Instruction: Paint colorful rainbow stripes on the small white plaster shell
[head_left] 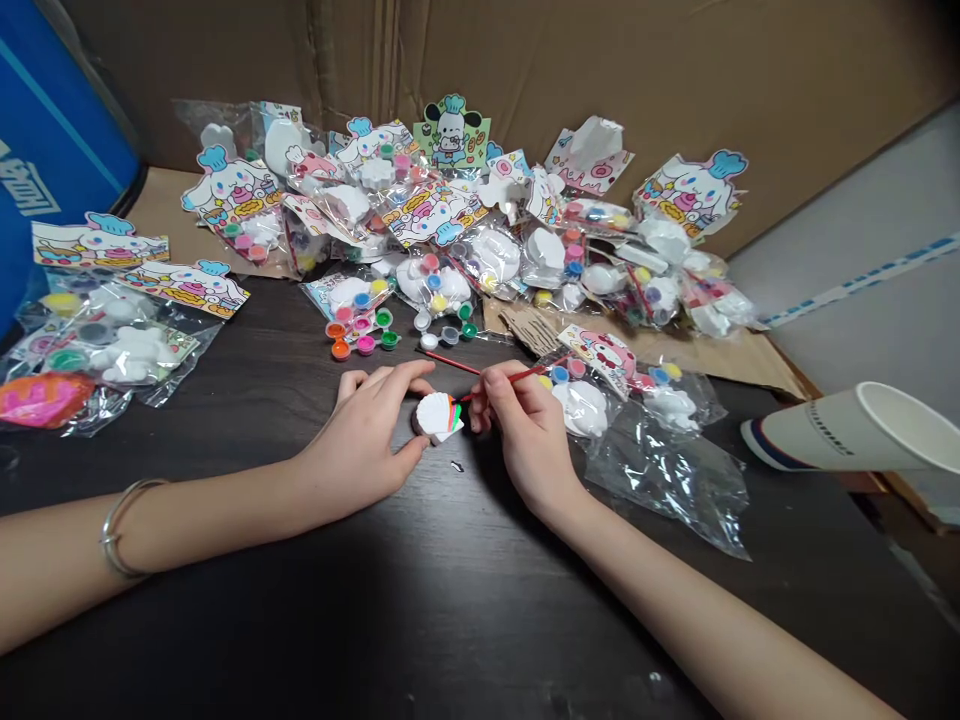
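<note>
My left hand (367, 430) holds a small white shell-shaped figure (435, 412) on the dark table, thumb and fingers at its left side. The figure's right part carries orange, pink and green paint. In my right hand (525, 425) is a thin red brush (525, 374), pinched between thumb and fingers, its dark tip at the painted edge. A second red stick (450, 362) lies behind the figure, its right end running behind my right hand. Open paint pots (364, 344) in orange, pink and green stand behind my left hand, beside white, grey and green pots (448, 335).
Bagged white figures with printed cards (435, 215) are piled along the back on cardboard. More bags (120, 340) and a pink-orange piece (45, 398) lie left. An empty clear bag (667, 480) and a tilted paper cup (832, 435) are at right.
</note>
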